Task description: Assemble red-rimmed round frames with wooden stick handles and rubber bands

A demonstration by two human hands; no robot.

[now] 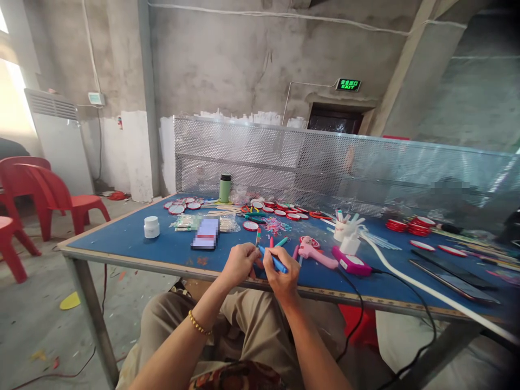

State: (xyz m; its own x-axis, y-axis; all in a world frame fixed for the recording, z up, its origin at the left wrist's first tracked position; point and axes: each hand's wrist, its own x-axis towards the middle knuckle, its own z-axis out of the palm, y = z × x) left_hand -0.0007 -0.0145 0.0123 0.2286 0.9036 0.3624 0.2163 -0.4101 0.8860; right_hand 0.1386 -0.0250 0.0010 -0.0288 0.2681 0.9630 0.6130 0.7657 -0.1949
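Observation:
My right hand (282, 273) holds a blue marker pen (279, 265) in a writing grip, with its tip pointing left. My left hand (239, 261) pinches a thin stick (258, 236) with green and red-orange bands, held upright at the table's front edge. The marker tip is close to the stick's lower part; whether they touch I cannot tell. Just beyond my hands lie a pink-red marker (271, 242) and a green marker (281, 241). To the right of them rests a pink glue gun (316, 252), its black cord hanging over the edge.
A phone (206, 234), a white jar (151, 227) and bagged sticks (187, 222) are on the left. Red-rimmed discs (293, 216) and a green bottle (225, 188) stand behind. Rightward are a magenta box (351, 262), a white cup (340, 230) and a white cable (402, 277).

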